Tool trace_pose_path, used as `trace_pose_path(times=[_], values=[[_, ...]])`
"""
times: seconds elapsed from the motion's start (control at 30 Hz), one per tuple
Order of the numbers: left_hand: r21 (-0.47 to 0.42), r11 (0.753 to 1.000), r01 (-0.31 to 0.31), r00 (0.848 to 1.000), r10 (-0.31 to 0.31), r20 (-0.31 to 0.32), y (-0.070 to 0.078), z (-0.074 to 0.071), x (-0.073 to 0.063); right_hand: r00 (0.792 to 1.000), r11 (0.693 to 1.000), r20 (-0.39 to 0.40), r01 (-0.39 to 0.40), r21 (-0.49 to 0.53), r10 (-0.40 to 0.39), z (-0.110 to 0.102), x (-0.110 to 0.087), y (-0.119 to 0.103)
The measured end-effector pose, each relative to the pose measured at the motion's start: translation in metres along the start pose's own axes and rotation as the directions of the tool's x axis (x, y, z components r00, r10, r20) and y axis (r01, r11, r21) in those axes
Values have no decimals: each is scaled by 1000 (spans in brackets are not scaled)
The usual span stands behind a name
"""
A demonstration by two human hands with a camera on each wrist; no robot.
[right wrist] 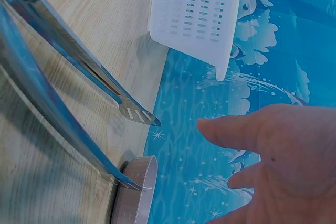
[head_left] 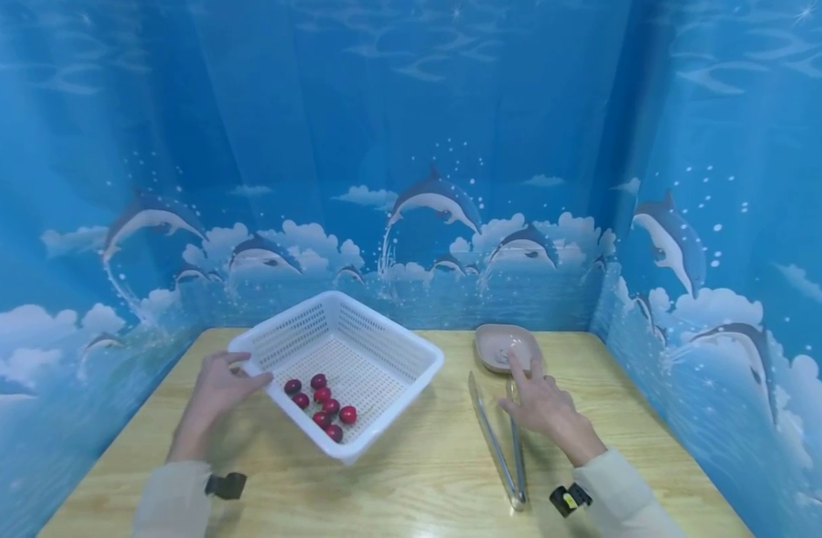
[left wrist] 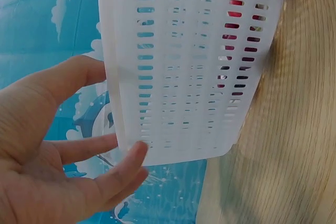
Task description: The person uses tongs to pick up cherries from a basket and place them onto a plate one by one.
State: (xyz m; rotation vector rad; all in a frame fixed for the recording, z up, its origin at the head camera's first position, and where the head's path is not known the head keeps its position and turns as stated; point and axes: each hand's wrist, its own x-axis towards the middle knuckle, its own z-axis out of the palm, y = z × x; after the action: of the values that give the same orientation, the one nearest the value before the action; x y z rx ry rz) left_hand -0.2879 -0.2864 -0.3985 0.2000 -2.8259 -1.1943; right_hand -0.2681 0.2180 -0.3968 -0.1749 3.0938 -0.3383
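Observation:
My left hand (head_left: 219,385) is at the left corner of a white perforated plastic basket (head_left: 400,351), touching its rim with loosely spread fingers (left wrist: 113,179). Dark red cherries (head_left: 322,394), several of them, lie in the basket near its front-left side. My right hand (head_left: 542,400) hovers with fingers extended, holding nothing, near the metal tongs (head_left: 495,433). The tongs lie spread on the table, their hinge end toward me. One slotted tip (right wrist: 139,113) shows in the right wrist view; the other arm reaches the small pinkish dish (head_left: 488,344).
A light wood-grain table (head_left: 411,486) carries everything. Blue dolphin-printed curtains (head_left: 411,187) hang along its back and both sides. The dish stands near the table's back edge, right of the basket. Each wrist wears a dark strapped device (head_left: 226,486).

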Motion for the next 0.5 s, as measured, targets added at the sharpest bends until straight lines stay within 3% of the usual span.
trace_pose_path(times=[0.2, 0.5], values=[[27, 1000, -8, 1000, 8, -2, -1, -1, 0, 1000, 1000, 6, -10, 9, 10, 1, 1, 0], [-48, 999, -24, 1000, 24, 3, -2, -2, 1, 1000, 1000, 21, -19, 4, 19, 3, 0, 0]])
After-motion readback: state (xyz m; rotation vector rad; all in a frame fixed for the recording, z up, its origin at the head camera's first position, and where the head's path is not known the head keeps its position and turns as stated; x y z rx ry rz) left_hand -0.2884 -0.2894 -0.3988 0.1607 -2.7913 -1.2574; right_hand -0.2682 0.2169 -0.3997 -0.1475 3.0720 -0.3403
